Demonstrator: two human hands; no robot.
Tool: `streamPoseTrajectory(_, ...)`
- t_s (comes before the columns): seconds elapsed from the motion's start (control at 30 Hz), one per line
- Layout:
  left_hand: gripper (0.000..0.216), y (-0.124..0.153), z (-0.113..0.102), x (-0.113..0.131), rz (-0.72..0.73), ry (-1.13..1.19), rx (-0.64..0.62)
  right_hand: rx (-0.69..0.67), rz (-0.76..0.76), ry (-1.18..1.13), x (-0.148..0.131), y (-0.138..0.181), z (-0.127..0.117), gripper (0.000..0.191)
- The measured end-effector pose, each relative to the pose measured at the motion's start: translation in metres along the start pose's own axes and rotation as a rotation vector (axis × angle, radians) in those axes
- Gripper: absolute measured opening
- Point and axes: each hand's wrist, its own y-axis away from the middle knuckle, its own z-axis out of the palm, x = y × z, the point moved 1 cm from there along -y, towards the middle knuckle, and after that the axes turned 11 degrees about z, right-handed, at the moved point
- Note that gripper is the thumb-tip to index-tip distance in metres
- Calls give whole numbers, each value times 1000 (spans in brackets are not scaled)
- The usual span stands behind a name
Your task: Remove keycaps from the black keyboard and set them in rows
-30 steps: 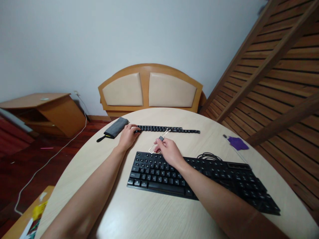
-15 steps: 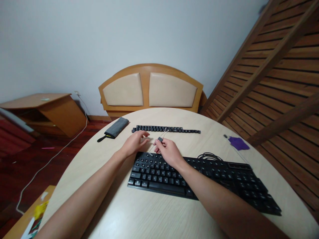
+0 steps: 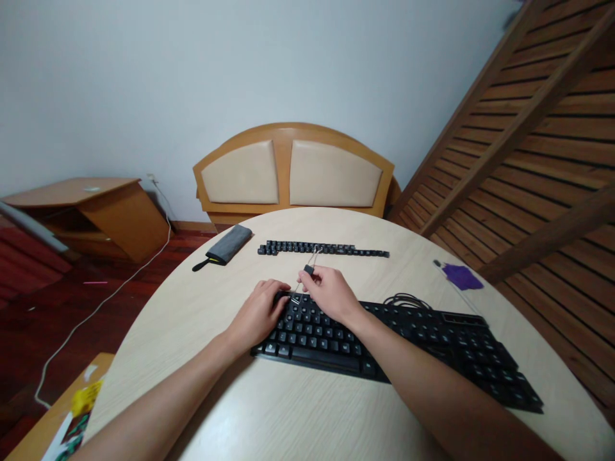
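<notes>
A black keyboard [image 3: 413, 342] lies across the round table [image 3: 298, 410]. My left hand [image 3: 259, 314] rests on the keyboard's far left corner, fingers curled over its edge. My right hand [image 3: 331, 293] pinches a wire keycap puller [image 3: 307, 269] by its dark grip, the wire loops reaching down to the keys at the top left. A row of removed black keycaps [image 3: 321, 249] lies in a line further back on the table.
A grey pouch [image 3: 228, 244] lies at the back left of the table. A purple brush [image 3: 459, 276] lies at the right. The keyboard's cable [image 3: 403, 299] coils behind it. A wooden chair back [image 3: 293, 169] stands beyond the table, and a slatted wooden frame [image 3: 528, 128] leans at right.
My left hand left the row of loose keycaps and came back to the keyboard's top left corner. My right hand with the puller stayed over the same corner.
</notes>
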Motion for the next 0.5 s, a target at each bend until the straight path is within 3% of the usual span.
streamPoseTrajectory(0.13, 20, 0, 2, -1, 8, 47, -7, -134, -46, 115, -13, 9, -11, 29)
streamPoseTrajectory(0.5, 21, -1, -4, 5, 33, 143, -20, -173, -6, -188, 10, 32, 0, 23)
